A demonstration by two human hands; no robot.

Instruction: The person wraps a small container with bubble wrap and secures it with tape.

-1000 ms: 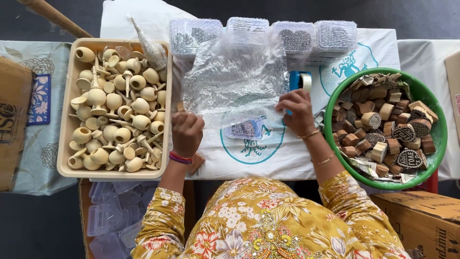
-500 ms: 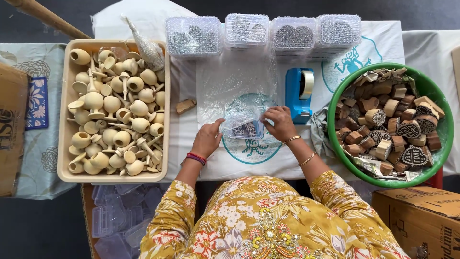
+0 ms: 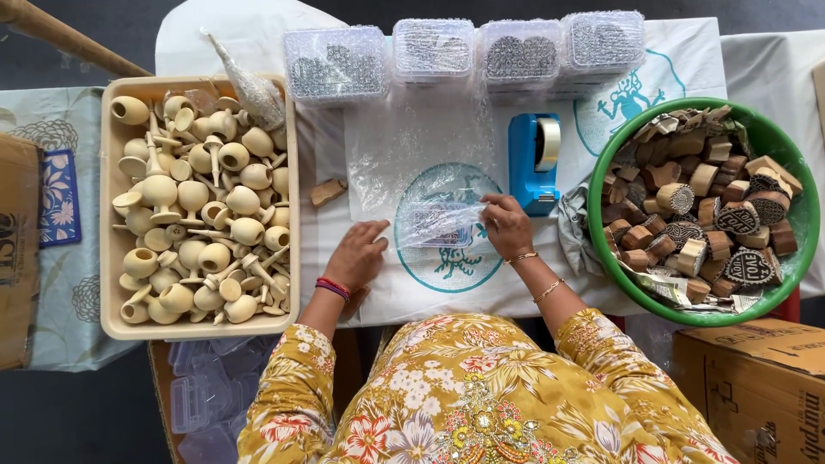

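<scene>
Head view: my right hand [image 3: 507,225] pinches crinkled clear bubble wrap [image 3: 434,172] over a small carved block [image 3: 440,228] mid-tabletop [image 3: 533,283]; my left hand [image 3: 357,255] rests flat, fingers spread, beside it.

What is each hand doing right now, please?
Left hand: open, fingers resting flat on the bubble wrap.
Right hand: closed, pinching the bubble wrap over the small plastic box.

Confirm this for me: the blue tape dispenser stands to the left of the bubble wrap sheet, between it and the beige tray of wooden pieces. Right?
Not quite. In the head view the blue tape dispenser stands to the right of the bubble wrap sheet, between it and the green bowl of wooden blocks, not the beige tray.
</scene>
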